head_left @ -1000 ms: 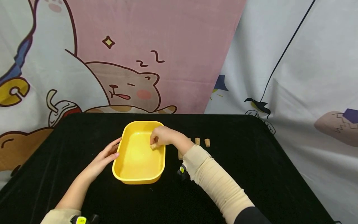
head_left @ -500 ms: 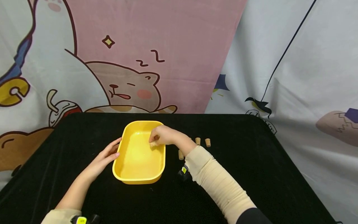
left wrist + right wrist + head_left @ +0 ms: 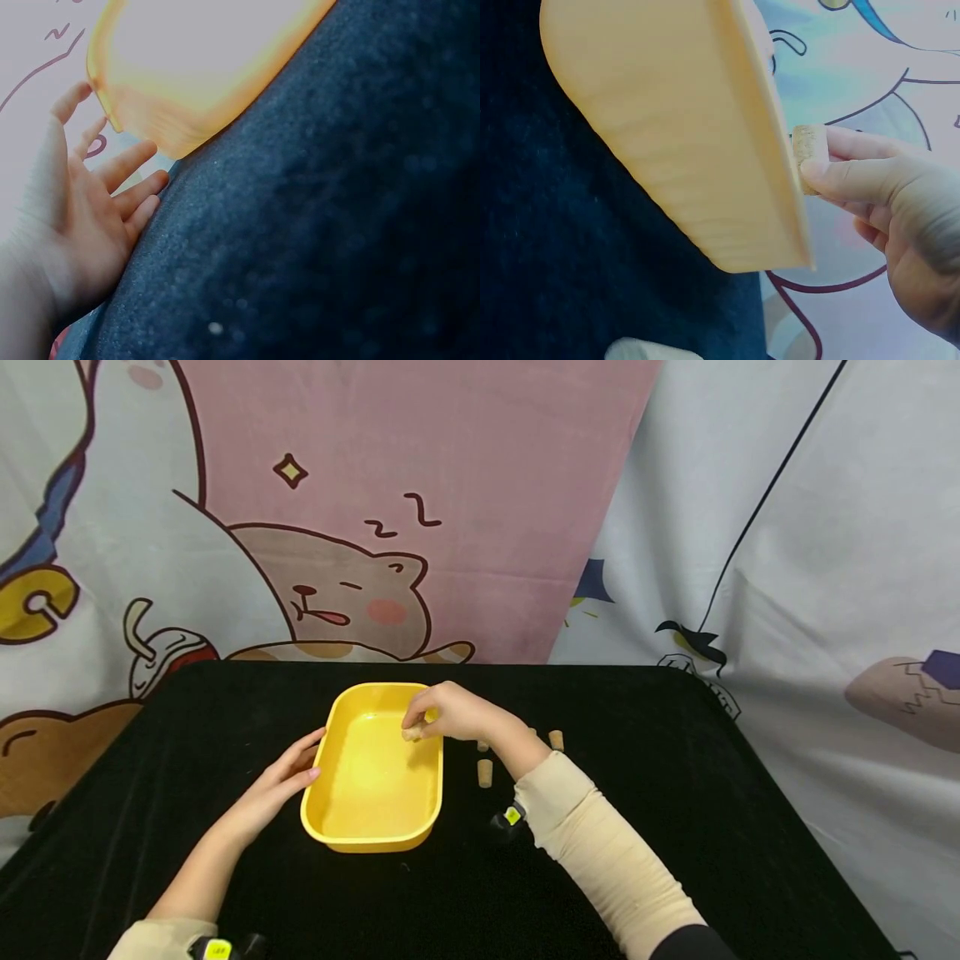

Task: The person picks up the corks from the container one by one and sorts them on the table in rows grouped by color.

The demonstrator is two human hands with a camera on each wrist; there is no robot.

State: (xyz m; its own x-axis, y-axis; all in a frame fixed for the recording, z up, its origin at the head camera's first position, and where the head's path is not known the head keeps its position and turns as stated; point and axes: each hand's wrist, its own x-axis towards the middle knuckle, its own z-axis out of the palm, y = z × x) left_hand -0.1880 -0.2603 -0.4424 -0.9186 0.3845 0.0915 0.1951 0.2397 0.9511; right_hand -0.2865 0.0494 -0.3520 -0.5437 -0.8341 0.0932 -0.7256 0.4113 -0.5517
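Note:
A yellow plastic tray (image 3: pixel 360 802) with a raised rim lies on the black cloth. My right hand (image 3: pixel 456 714) pinches a cork stopper (image 3: pixel 411 733) between thumb and fingers over the tray's right side. The right wrist view shows this cork (image 3: pixel 808 142) just above the rim, held by the thumb and fingertips. At the tray's left rim, my left hand (image 3: pixel 272 792) rests with its fingers extended and spread. The left wrist view has the hand's fingers (image 3: pixel 127 166) beside the tray wall (image 3: pixel 180 127), the forefinger and thumb nearest the rim.
Several corks stand on the cloth right of the tray, among them a near cork (image 3: pixel 485 773) and a far right cork (image 3: pixel 556 741). My right forearm partly covers others. A printed curtain (image 3: pixel 487 527) hangs behind the table (image 3: pixel 637 793).
My right hand has risen slightly out of the tray with the cork in its fingers, and the forearm has shifted right, baring the near cork. The left hand has stayed put.

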